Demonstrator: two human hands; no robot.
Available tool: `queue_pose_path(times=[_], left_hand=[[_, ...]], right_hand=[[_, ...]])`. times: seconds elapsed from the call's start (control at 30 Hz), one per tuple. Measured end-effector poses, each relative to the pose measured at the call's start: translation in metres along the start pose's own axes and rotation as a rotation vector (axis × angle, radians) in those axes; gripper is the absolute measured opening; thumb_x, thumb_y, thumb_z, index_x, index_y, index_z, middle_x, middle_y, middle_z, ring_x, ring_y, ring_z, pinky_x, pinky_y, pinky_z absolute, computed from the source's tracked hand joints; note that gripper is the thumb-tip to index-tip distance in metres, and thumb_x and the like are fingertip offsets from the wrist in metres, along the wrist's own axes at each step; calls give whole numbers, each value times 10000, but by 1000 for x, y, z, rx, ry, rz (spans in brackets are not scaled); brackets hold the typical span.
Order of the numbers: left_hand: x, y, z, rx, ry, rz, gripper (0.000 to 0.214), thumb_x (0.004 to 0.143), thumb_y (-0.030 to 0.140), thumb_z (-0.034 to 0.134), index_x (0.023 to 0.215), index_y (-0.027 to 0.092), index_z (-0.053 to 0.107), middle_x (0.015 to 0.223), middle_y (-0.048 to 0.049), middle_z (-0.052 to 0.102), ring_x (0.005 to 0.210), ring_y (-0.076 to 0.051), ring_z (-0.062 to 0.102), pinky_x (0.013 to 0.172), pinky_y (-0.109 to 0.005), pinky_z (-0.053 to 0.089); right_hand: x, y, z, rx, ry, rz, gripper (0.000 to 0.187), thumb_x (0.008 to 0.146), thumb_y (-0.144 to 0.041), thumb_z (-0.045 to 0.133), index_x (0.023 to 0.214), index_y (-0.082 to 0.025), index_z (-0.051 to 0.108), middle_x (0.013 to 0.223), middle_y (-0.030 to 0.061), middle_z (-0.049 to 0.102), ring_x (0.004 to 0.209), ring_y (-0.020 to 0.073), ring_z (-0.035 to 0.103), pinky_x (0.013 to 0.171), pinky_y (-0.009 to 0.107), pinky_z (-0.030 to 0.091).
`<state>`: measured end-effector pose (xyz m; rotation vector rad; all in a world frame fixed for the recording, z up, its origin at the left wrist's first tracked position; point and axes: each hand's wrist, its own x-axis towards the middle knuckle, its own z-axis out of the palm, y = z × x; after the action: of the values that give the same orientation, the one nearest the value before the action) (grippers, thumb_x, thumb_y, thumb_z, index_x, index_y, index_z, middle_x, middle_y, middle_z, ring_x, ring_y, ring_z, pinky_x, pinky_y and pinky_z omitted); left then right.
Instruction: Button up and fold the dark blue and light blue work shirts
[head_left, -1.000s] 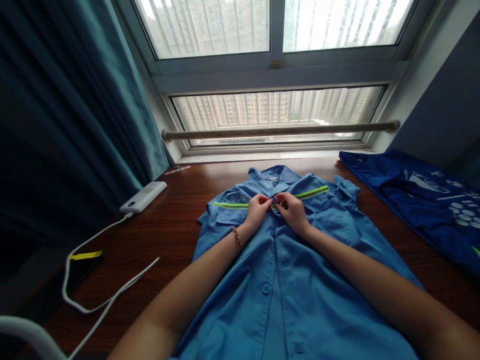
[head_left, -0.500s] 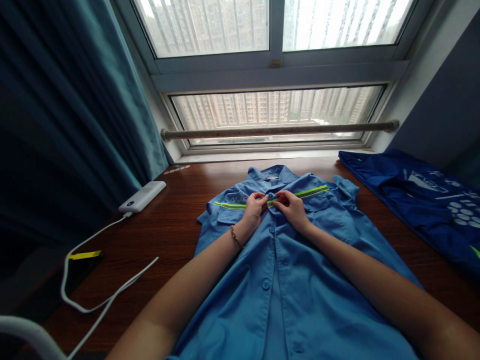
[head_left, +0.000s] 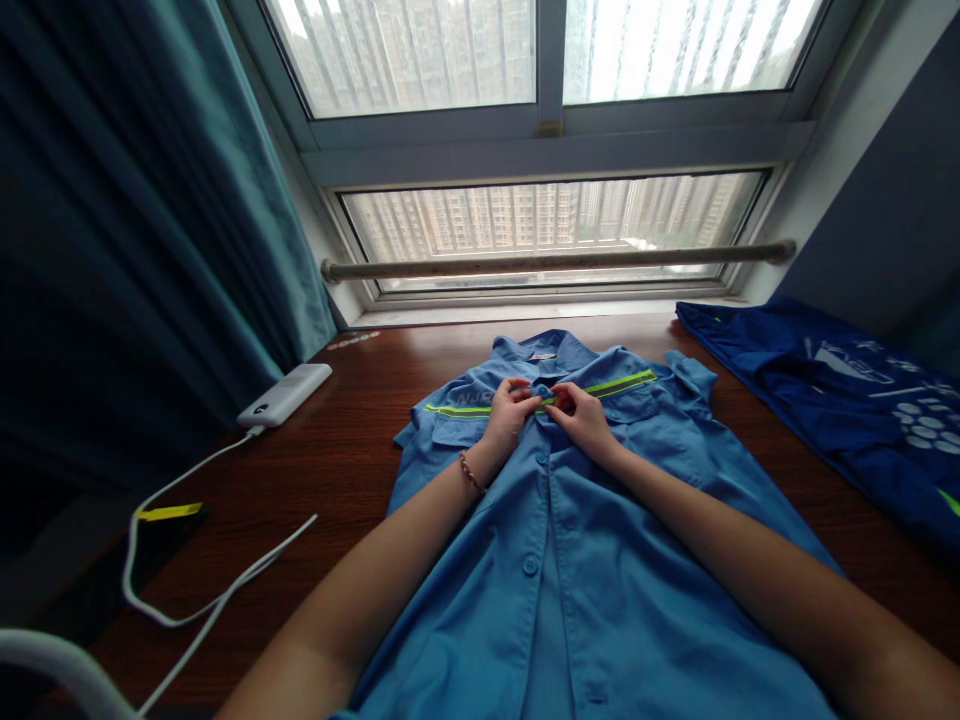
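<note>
A light blue work shirt [head_left: 637, 540] with a yellow-green stripe across the chest lies spread out, its collar toward the window. At the chest, my left hand [head_left: 510, 412] pinches the front edge close to a button [head_left: 541, 392]. My right hand [head_left: 579, 415] is closed on the opposite front edge, its fingertips almost meeting the left ones. Below them the front parts slightly, with another button [head_left: 530, 565] lower on the left edge. The fingertips partly hide the cloth between them.
The shirt lies on a brown wooden surface [head_left: 345, 480]. A white power bank [head_left: 285, 394] with a white cable [head_left: 187, 465] sits at the left, near a dark curtain [head_left: 247, 200]. Dark blue printed cloth [head_left: 840, 390] lies at the right. A metal rail [head_left: 555, 264] crosses the window behind.
Both hands stay at the chest button with small finger movements. The left fingertips have shifted slightly and more of the button shows between the hands.
</note>
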<state>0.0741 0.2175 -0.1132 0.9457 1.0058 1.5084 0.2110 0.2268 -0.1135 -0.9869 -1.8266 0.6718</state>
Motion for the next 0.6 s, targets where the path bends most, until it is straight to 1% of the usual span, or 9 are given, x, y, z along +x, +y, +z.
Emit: queue_pose_path(times=[0.07, 0.13, 0.23, 0.3, 0.33, 0.4, 0.47, 0.53, 0.6], left_hand=[[3, 0, -3, 131, -25, 66, 395, 548, 139, 673, 876, 167, 456, 648, 40, 575, 578, -100, 570, 575, -214, 438], [7, -1, -7, 311, -28, 141, 358, 561, 128, 652, 864, 167, 466, 642, 31, 585, 583, -110, 576, 568, -214, 438], [17, -5, -15, 568, 3, 235, 277, 582, 130, 631, 820, 166, 492, 628, 23, 590, 581, -117, 581, 560, -212, 436], [26, -7, -20, 682, 48, 271, 231, 592, 136, 624, 789, 166, 505, 637, 12, 601, 605, -126, 591, 573, -217, 439], [31, -8, -23, 722, 73, 284, 217, 596, 138, 621, 778, 166, 508, 646, 6, 608, 621, -131, 597, 580, -220, 441], [42, -9, -26, 777, 98, 303, 197, 602, 141, 618, 765, 168, 512, 665, -4, 620, 648, -141, 606, 595, -227, 444], [52, -8, -28, 808, 81, 318, 186, 605, 144, 619, 755, 169, 513, 674, -10, 628, 664, -147, 612, 608, -234, 447], [59, -7, -28, 821, 47, 328, 183, 604, 141, 622, 749, 169, 514, 672, -10, 630, 664, -150, 616, 614, -238, 449], [62, -6, -27, 820, 25, 329, 189, 600, 137, 627, 750, 168, 517, 670, -11, 629, 663, -152, 618, 618, -241, 454]], right_hand=[[0, 0, 0, -26, -27, 11, 220, 743, -245, 535, 948, -164, 540, 677, -5, 581, 605, 136, 555, 596, 245, 438], [-2, -6, -1, -101, -26, 16, 225, 760, -220, 508, 977, -160, 525, 732, 12, 591, 651, 143, 557, 638, 255, 441], [-11, -27, 1, -354, 3, -54, 217, 777, -189, 474, 986, -159, 523, 880, 61, 584, 822, 181, 531, 775, 297, 410], [-22, -45, 5, -540, -48, -105, 216, 782, -210, 472, 986, -165, 527, 936, 86, 558, 898, 213, 493, 811, 318, 384], [-28, -53, 7, -616, -99, -100, 224, 781, -236, 481, 988, -166, 527, 938, 97, 548, 894, 224, 486, 790, 322, 388], [-41, -66, 11, -733, -198, -30, 262, 766, -298, 509, 987, -159, 525, 930, 118, 530, 850, 240, 488, 711, 320, 401], [-51, -72, 12, -805, -253, 52, 298, 752, -332, 522, 982, -143, 523, 933, 138, 518, 828, 251, 488, 659, 314, 396], [-57, -71, 9, -827, -283, 98, 269, 754, -302, 503, 954, -124, 527, 928, 151, 519, 822, 251, 492, 656, 309, 384], [-57, -67, 3, -787, -314, 118, 200, 752, -223, 467, 909, -117, 531, 890, 142, 536, 798, 228, 505, 666, 291, 371]])
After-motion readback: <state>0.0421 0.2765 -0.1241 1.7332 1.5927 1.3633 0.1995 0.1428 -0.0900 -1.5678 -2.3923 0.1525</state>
